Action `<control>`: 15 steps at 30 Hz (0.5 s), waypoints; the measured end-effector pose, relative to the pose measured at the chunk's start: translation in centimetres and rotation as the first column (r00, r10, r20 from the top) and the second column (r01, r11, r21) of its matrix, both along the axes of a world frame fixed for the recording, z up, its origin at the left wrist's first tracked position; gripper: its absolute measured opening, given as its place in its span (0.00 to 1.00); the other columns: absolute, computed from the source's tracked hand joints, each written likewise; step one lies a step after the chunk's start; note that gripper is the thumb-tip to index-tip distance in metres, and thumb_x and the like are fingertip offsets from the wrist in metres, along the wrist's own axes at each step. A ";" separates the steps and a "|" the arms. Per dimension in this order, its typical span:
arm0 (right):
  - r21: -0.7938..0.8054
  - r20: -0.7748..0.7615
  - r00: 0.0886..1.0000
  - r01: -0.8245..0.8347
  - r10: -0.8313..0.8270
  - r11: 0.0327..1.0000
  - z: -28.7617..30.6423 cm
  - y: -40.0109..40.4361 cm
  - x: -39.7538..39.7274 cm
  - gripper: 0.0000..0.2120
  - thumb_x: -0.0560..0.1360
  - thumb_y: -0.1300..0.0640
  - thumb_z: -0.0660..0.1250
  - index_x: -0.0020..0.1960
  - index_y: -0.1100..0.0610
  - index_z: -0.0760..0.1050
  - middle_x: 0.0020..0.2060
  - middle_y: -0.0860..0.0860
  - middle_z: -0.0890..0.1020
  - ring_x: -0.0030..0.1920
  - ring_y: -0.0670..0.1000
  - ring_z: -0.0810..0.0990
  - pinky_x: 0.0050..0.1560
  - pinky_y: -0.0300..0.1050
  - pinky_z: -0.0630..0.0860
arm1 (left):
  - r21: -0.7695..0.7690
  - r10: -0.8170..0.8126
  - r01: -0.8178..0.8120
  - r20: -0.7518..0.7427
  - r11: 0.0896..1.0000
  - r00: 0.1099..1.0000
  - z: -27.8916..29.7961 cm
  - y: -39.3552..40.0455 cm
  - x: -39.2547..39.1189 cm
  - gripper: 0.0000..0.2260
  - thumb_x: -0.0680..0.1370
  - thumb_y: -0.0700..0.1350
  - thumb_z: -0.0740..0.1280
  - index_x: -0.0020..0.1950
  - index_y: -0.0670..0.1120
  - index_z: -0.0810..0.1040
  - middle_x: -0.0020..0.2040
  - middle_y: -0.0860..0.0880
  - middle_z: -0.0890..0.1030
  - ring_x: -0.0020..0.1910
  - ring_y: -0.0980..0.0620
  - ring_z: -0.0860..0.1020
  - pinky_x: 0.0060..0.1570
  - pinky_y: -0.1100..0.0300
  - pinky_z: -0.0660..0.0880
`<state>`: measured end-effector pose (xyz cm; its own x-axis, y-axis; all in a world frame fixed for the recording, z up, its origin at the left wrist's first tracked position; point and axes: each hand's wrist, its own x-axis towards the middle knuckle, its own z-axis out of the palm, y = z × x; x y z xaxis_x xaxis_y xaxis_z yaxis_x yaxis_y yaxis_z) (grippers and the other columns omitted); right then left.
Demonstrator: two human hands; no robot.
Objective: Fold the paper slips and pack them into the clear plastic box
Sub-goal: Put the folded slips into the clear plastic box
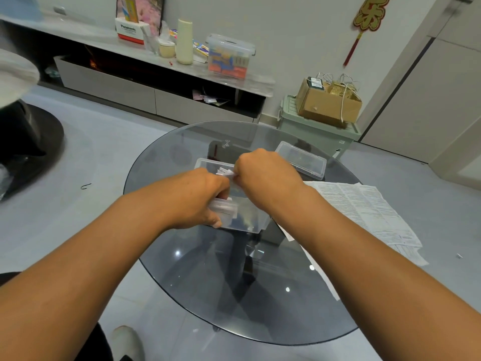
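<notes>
Round dark glass desk (pixel 182 282) seen in the lower centre of the frame, both bare forearms reaching in from the bottom corners. Clear plastic box (pixel 250 220) placed at mid-frame on the desk, partly covered by both hands. Left hand (pixel 197 196) seen over the box's left side, fingers curled round a small clear plastic piece (pixel 225 208) at the box's left edge; whether that piece is a lid or part of the box cannot be told. Right hand (pixel 265 173) held just above and right of the left hand, fingers curled, a white folded paper slip (pixel 225 171) pinched at the fingertips over the box's far end. The two hands are nearly touching around the slip. Contents of the box mostly hidden by the hands.

A second clear plastic case (pixel 302 158) is set just beyond the right hand, upper right of the desk, lid closed. Printed paper sheets (pixel 364 212) are spread at the right edge of the desk, partly overhanging it.

Background: low cabinet along the wall in the upper left, with a lidded storage bin (pixel 229 57) and a cream bottle (pixel 184 41) on top. Cardboard box (pixel 329 104) on a green crate (pixel 317 128), upper right. Red hanging ornament (pixel 368 16) on the wall.
</notes>
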<state>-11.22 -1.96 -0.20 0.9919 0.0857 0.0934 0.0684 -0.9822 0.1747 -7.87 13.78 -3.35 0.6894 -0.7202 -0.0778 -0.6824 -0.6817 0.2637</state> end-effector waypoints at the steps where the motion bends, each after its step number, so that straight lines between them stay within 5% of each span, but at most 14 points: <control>1: -0.002 -0.045 0.999 -0.003 0.003 1.000 -0.1 0.4 0.3 0.06 0.80 0.60 0.66 0.53 0.56 0.81 0.41 0.55 0.77 0.40 0.58 0.72 0.40 0.49 0.70 | -0.019 -0.013 0.012 -0.009 1.000 1.000 -0.1 0.0 0.1 0.15 0.71 0.54 0.78 0.51 0.56 0.74 0.47 0.55 0.77 0.42 0.55 0.77 0.42 0.56 0.77; 5: 0.034 -0.240 0.971 0.013 -0.004 0.999 -0.4 1.2 1.4 0.08 0.79 0.59 0.65 0.54 0.56 0.81 0.41 0.52 0.73 0.42 0.58 0.76 0.41 0.48 0.69 | -0.115 -0.046 0.039 -0.054 0.993 0.997 -0.3 0.4 0.4 0.13 0.71 0.51 0.78 0.50 0.55 0.77 0.48 0.58 0.78 0.44 0.56 0.78 0.46 0.53 0.79; 9: 0.142 -0.392 0.919 0.033 0.026 0.989 0.1 0.7 1.5 0.08 0.81 0.57 0.64 0.55 0.54 0.81 0.43 0.50 0.76 0.46 0.56 0.77 0.43 0.44 0.68 | -0.230 -0.045 0.029 -0.067 0.973 0.997 -0.6 1.0 0.3 0.17 0.70 0.52 0.78 0.48 0.57 0.71 0.51 0.59 0.69 0.44 0.56 0.75 0.45 0.54 0.76; 15: 0.355 -0.238 0.971 0.098 -0.011 0.930 0.0 -0.3 1.4 0.07 0.79 0.58 0.69 0.50 0.49 0.86 0.44 0.54 0.85 0.45 0.57 0.85 0.52 0.56 0.83 | -0.225 -0.028 0.042 0.065 0.974 0.997 -1.0 0.7 0.2 0.22 0.69 0.56 0.79 0.49 0.59 0.66 0.51 0.60 0.63 0.52 0.55 0.68 0.45 0.58 0.71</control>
<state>-9.79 -2.29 -0.24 0.9921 0.0339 -0.1210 0.0082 -0.9784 -0.2068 -7.65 14.52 -4.34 0.6616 -0.7383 0.1308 -0.7245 -0.5845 0.3653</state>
